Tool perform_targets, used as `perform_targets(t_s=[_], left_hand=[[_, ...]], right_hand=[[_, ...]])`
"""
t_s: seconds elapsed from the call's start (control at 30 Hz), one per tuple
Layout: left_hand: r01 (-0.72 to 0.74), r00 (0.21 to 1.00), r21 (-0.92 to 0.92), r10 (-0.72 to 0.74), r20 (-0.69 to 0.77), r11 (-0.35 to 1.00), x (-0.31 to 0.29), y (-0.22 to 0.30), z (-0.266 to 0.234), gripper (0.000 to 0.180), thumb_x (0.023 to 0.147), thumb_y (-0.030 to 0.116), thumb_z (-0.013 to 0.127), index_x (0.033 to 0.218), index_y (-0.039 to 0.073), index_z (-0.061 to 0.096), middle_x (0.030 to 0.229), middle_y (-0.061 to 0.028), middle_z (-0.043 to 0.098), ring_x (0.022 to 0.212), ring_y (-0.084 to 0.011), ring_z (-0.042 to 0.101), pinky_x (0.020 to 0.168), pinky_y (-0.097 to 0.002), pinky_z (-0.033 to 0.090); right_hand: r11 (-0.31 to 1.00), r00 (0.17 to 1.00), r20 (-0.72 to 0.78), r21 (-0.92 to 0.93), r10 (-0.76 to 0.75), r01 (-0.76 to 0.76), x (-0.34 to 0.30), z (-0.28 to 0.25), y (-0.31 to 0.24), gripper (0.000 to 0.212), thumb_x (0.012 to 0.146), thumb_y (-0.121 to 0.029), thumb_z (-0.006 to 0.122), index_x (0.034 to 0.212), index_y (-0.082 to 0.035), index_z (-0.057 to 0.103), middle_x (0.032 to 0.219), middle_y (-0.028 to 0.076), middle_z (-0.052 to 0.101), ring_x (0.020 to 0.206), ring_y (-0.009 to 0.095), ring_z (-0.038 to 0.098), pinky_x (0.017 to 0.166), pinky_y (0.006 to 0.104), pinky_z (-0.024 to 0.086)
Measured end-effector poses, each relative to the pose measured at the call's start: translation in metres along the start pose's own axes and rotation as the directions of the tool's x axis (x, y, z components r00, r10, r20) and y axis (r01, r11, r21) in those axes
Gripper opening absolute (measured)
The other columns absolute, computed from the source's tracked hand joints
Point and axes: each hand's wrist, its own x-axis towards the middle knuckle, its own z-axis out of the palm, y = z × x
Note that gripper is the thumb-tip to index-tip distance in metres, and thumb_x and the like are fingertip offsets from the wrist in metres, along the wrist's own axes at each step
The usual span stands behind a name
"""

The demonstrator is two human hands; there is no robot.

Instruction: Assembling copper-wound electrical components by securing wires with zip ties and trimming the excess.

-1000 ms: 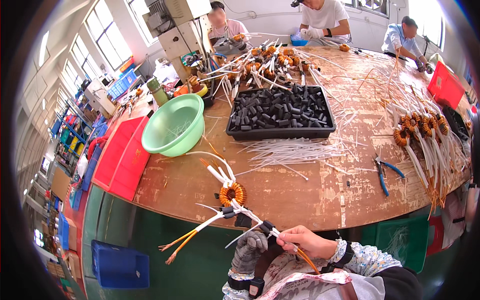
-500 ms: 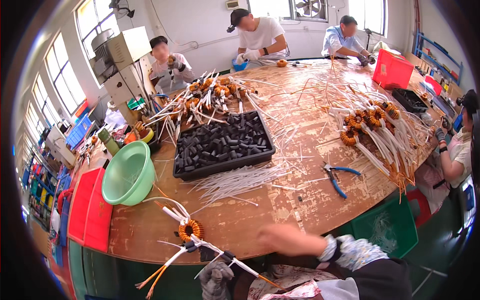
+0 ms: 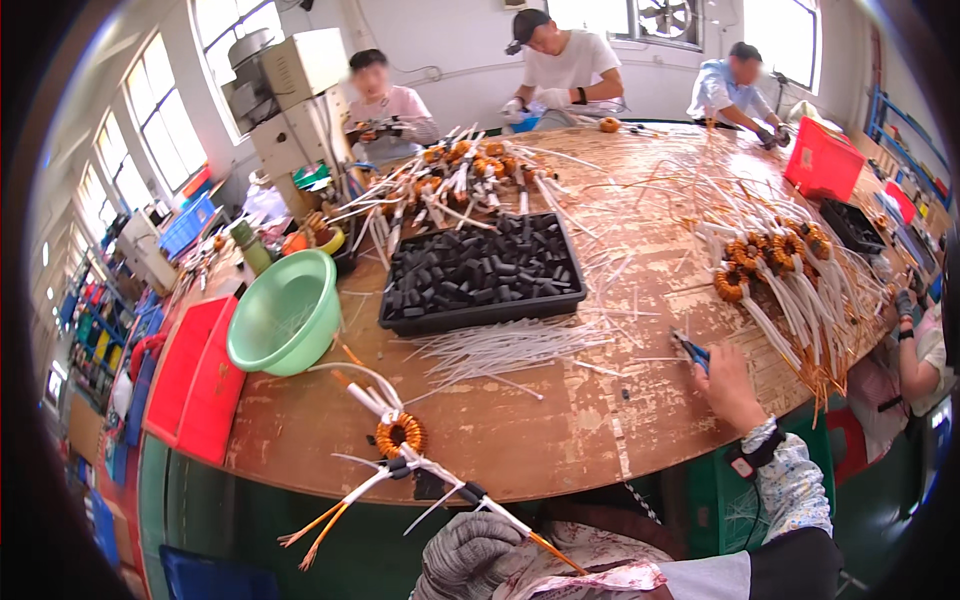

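Observation:
My right hand (image 3: 731,388), bare, is closed around blue-handled cutting pliers (image 3: 692,352) on the table, with their jaws pointing away from me. My left hand (image 3: 468,550), in a grey glove, is curled low at the table's front edge, beside a wire lead of the near coil; what its fingers hold is hidden. That ring coil (image 3: 401,436), wound with copper wire, lies at the edge. White-sleeved leads with bare copper ends spread from it, bearing black sleeves (image 3: 472,493) and thin white ties (image 3: 432,512).
A black tray (image 3: 480,318) of short black tubes stands mid-table, with loose white ties (image 3: 490,352) before it. Coil piles lie behind (image 3: 460,175) and right (image 3: 780,260). A green basin (image 3: 285,315) and red bin (image 3: 200,380) stand left. Several co-workers sit around.
My right hand has reached forward and right and taken hold of the pliers. My left hand has dropped back toward my lap. The whole view has shifted.

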Motion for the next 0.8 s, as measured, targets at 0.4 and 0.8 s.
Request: perform_targets(t_s=[0.4, 0.8], left_hand=[[0.509, 0.839, 0.271, -0.401, -0.367, 0.817, -0.069, -0.100, 0.000, 0.015, 0.078, 0.013, 0.064, 0.090, 0.005, 0.060, 0.079, -0.0125, 0.062, 0.072, -0.0255, 0.062, 0.064, -0.0327, 0.048], [0.555, 0.804, 0.091, -0.505, -0.314, 0.827, -0.096, -0.130, 0.007, 0.015, 0.090, 0.016, 0.051, 0.090, 0.003, 0.059, 0.063, -0.0043, 0.056, 0.053, -0.0095, 0.050, 0.049, -0.0239, 0.041]], right_hand=[[0.467, 0.487, 0.057, 0.402, -0.871, 0.788, 0.056, -0.080, -0.196, 0.047, 0.065, -0.029, 0.071, 0.103, -0.009, 0.052, 0.090, 0.011, 0.050, 0.090, 0.027, 0.049, 0.076, 0.0362, 0.040], [0.089, 0.110, -0.051, 0.308, -0.993, 0.947, 0.071, -0.066, -0.277, 0.041, 0.056, -0.020, 0.069, 0.093, -0.013, 0.052, 0.088, 0.008, 0.049, 0.088, 0.024, 0.048, 0.077, 0.0330, 0.039]])
